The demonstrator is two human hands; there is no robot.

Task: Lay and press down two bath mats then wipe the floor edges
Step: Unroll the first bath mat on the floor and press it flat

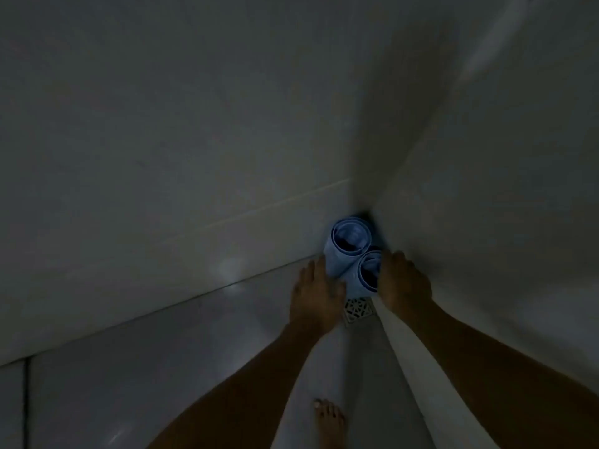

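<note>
- We are looking down into a dim corner where two pale walls (162, 124) meet the glossy tiled floor (129, 367); the light is poor and fine detail is lost.
- Our two bare forearms reach forward into that corner, and a bare foot (329, 422) stands on the floor between them, near the bottom edge.
- The two mats are not yet laid. Both are blue, rolled up and standing on end in the corner, long axes upright, open ends facing us.
- The far mat (350, 239) is tucked closest to the corner; the near mat (369, 270) stands touching it, just in front and to the right.
- Our left hand (316, 293) rests against the left side of the rolls, low down, fingers fairly straight and spread rather than wrapped round.
- Our right hand (405, 281) lies against the right side of the near mat, fingers pointing into the corner; we cannot tell whether it has closed on the roll.
- So the rolls sit between our hands. The right hand is nearer the near mat and the left nearer the far one; we judge a lift out and back toward us comes next.
- The right wall crowds the right hand, leaving little room there.
- A small patterned drain cover (358, 311) sits in the floor just in front of the rolls, between our wrists.
</note>
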